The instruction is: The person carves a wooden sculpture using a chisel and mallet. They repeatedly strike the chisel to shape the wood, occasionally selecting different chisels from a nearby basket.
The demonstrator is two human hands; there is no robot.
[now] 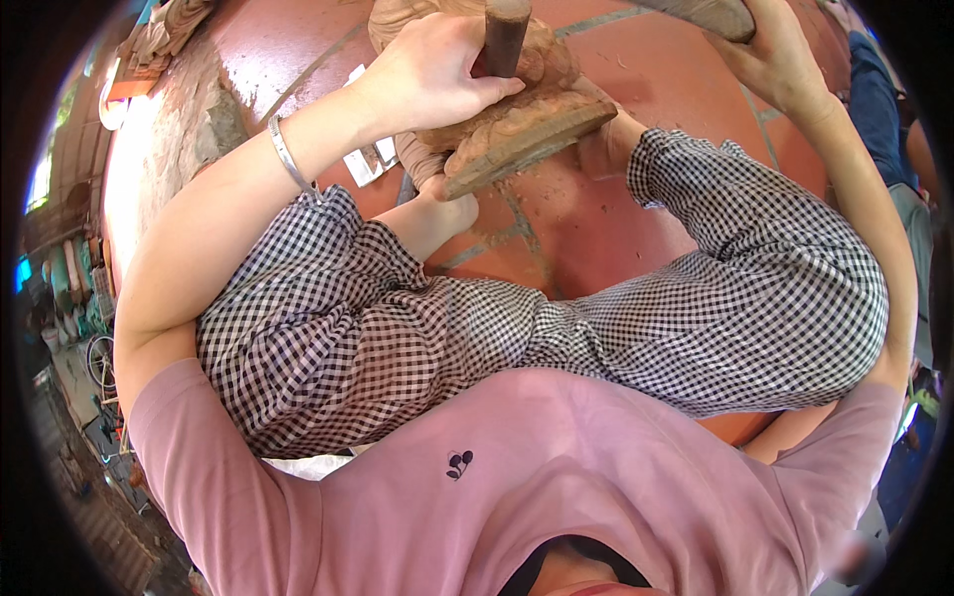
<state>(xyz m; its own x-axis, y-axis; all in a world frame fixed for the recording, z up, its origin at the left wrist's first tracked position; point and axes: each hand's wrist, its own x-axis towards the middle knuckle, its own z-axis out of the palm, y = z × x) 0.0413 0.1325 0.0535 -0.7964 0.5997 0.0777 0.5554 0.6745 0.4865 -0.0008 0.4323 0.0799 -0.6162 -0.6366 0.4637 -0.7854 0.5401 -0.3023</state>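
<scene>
A brown wood carving [532, 144] with a flat base edge stands between my bare feet, on the tiled floor. My left hand [432, 70] rests over it, closed around the dark cylindrical handle of a chisel [504, 38]. The handle points up, and the blade is hidden behind my hand and the carving. Up at the right, my right hand [780, 60] is raised away from the carving. It grips a thick, rounded wooden mallet [711, 14], whose far part is cut off by the picture's top edge.
Small wood chips lie on the red floor tiles [616, 233]. A white flat object [366, 171] lies beside the carving's left side. Another person's blue-clad leg [871, 109] is at the far right. A bicycle wheel [100, 366] and stacked goods show at the far left.
</scene>
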